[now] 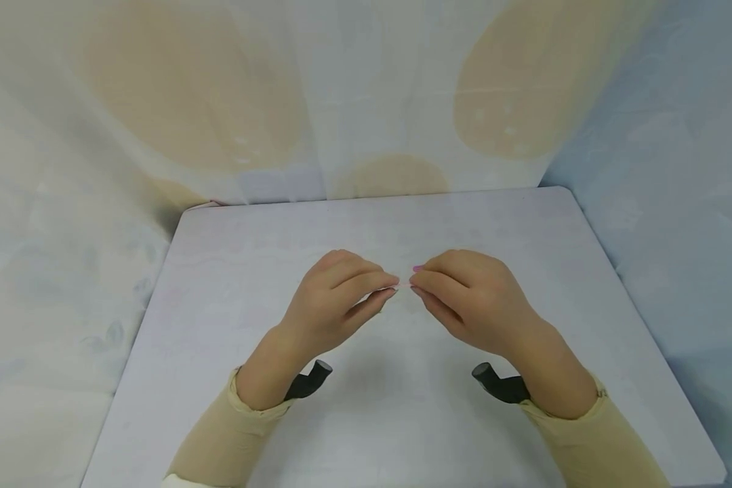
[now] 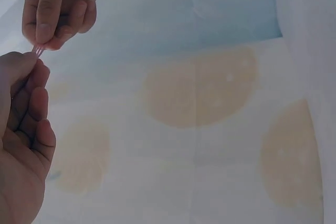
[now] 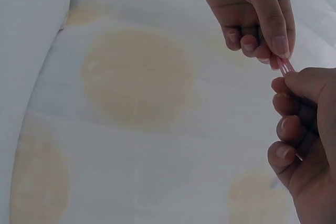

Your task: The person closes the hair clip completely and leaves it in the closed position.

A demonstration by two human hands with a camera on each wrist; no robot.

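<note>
Left hand (image 1: 335,298) and right hand (image 1: 463,291) each pinch one end of a thin pink band (image 3: 286,66) above the table (image 1: 402,420); pull evenly, keeping both pinches firm.

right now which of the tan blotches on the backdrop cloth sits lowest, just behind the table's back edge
The small tan blotch in the middle. Its lower edge meets the table; the large left blotch and large right blotch spread higher up the cloth.

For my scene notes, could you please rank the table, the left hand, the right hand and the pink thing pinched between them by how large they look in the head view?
1. table: by far the largest.
2. left hand and right hand: look alike in size, so no ranking between them.
3. pink thing: only a thin sliver shows between the fingertips.
</note>
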